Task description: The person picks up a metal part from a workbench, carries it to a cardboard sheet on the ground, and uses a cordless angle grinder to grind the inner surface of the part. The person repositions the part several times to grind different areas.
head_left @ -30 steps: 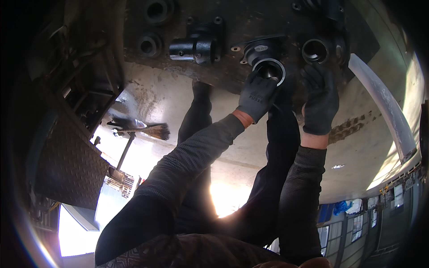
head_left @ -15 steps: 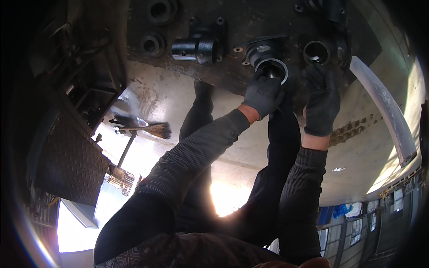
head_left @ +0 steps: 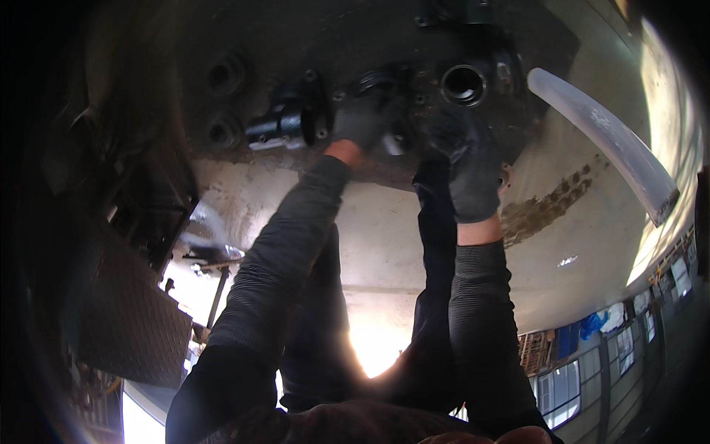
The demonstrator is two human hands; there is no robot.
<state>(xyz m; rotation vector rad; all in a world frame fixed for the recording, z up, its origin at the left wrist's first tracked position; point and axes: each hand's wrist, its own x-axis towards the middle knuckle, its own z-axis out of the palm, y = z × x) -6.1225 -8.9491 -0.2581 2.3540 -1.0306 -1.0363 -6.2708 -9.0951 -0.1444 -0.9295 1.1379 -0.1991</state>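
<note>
My left hand (head_left: 362,122), in a dark grey glove, lies against the left side of the middle black metal housing (head_left: 388,78) and covers much of it. Its fingers are smeared by motion. My right hand (head_left: 473,174), gloved alike, is just right of that housing, its blurred fingers pointing up and left; whether they touch it I cannot tell. Beyond the right hand stands another black housing (head_left: 503,66) with a round, bright-rimmed bore (head_left: 464,85). To the left of my left hand lies a black flanged housing with a tubular end (head_left: 281,126).
Two dark ring-shaped parts (head_left: 224,74) sit at the far left of the dark work surface (head_left: 347,37). Another dark part (head_left: 455,11) is at the top edge. A long pale curved piece (head_left: 606,137) stands at the right. My legs are below the surface's near edge.
The view has shifted, so the parts appear further left. My left hand has moved from the middle housing's near ring to its left side. My right fingers have swung left, away from the right housing.
</note>
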